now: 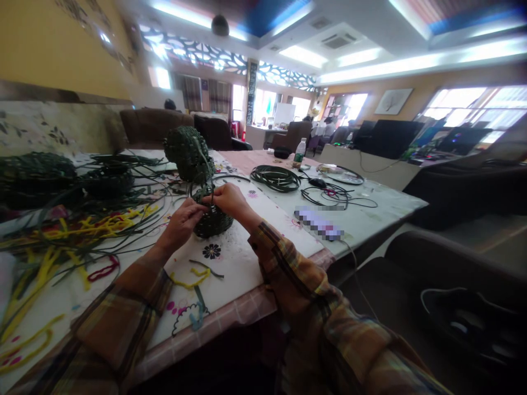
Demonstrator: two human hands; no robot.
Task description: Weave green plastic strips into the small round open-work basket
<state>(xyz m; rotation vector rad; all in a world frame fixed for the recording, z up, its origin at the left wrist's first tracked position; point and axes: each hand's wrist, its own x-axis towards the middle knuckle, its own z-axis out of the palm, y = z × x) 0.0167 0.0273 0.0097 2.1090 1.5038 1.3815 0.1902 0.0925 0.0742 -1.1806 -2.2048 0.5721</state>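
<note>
A small dark green woven basket (213, 220) sits on the white patterned table cover (230, 263). My left hand (181, 221) grips its left rim with pinched fingers. My right hand (230, 199) rests on its top right and holds a thin green strip (208, 164) that rises from the weave. Loose green strips loop up around the basket. Right behind it stands a taller dark green woven piece (188, 152).
Yellow, red and green strips (82, 230) lie heaped on the left, with dark woven pieces (37, 175) behind. A coil of green strip (275, 178), cables (335, 195) and a bottle (300, 153) lie to the right. The table edge (329, 255) runs close on the right; sofas stand beyond.
</note>
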